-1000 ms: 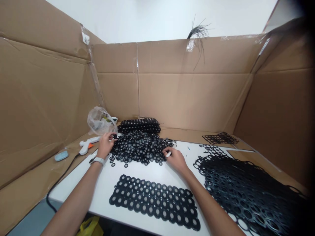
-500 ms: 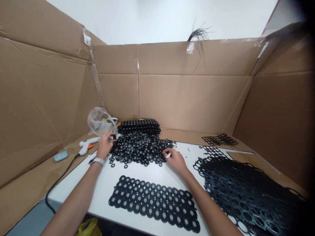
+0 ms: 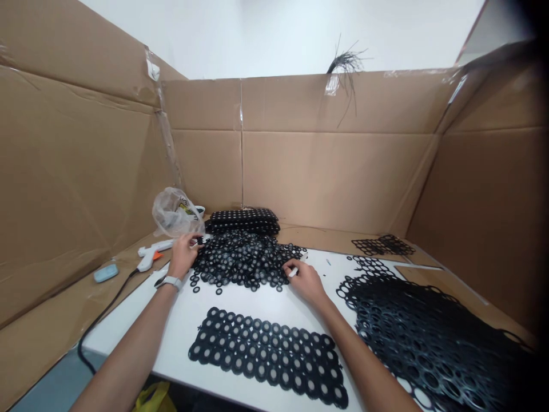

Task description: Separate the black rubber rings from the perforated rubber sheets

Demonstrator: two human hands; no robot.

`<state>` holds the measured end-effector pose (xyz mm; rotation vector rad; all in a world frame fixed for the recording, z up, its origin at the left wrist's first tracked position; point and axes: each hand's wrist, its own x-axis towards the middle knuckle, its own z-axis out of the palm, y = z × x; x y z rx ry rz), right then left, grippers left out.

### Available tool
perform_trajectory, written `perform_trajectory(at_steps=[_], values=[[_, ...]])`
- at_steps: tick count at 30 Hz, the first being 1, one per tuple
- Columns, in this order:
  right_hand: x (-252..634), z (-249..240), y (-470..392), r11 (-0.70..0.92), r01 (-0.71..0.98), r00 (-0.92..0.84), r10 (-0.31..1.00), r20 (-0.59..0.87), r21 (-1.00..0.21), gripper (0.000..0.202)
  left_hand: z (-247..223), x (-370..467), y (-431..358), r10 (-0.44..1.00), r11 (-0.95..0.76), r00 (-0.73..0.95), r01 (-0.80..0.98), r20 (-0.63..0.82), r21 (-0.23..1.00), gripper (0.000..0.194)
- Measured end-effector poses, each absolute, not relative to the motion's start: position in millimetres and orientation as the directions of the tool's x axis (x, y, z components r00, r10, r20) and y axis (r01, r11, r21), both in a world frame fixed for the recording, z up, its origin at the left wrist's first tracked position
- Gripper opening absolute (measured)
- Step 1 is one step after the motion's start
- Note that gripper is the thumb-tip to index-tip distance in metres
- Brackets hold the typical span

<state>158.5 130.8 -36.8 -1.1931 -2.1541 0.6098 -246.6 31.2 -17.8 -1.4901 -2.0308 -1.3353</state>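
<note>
My left hand point(image 3: 183, 254), with a watch on the wrist, is at the left edge of a pile of small black rings point(image 3: 240, 257). Its thumb and fingers are curled around something small and dark that I cannot make out. At the pile's right edge, my right hand point(image 3: 306, 280) grips a slim white pen-like tool point(image 3: 293, 272), its fingertips close to the rings. Nearer to me lies a flat black panel point(image 3: 268, 355) made of joined discs with pale centres, between my forearms and touched by neither hand.
A stack of dotted black panels point(image 3: 244, 216) stands behind the pile. To the left are a white glue gun point(image 3: 148, 256) with a cord, a light blue case point(image 3: 106, 273) and a clear plastic bag point(image 3: 174, 212). Black ring sheets point(image 3: 420, 326) cover the right side. Cardboard walls point(image 3: 343, 171) surround the table.
Both hands stay in almost the same place at the pile's two edges. The view has shifted very slightly; nothing else has visibly moved.
</note>
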Motion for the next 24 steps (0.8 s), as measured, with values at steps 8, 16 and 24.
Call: perform_trajectory(at_steps=[8,16,24], values=[[158.3,-39.2,132.4,0.487,0.591,-0.413,0.867,0.278,-0.643,0.024,-19.5,-246.9,31.6,0.600,0.015,-0.420,0.857,0.681,0.515,0.031],[158.5,-37.0,130.6,0.494,0.599,-0.417,0.865,0.281,-0.630,0.026,-20.0,-247.8,31.8,0.585,0.045,-0.459,0.841,0.669,0.539,0.032],[158.0,-40.1,133.1,0.485,0.595,-0.411,0.869,0.277,-0.640,0.025,-20.3,-247.5,33.0,0.587,-0.011,-0.503,0.778,0.634,0.628,0.033]])
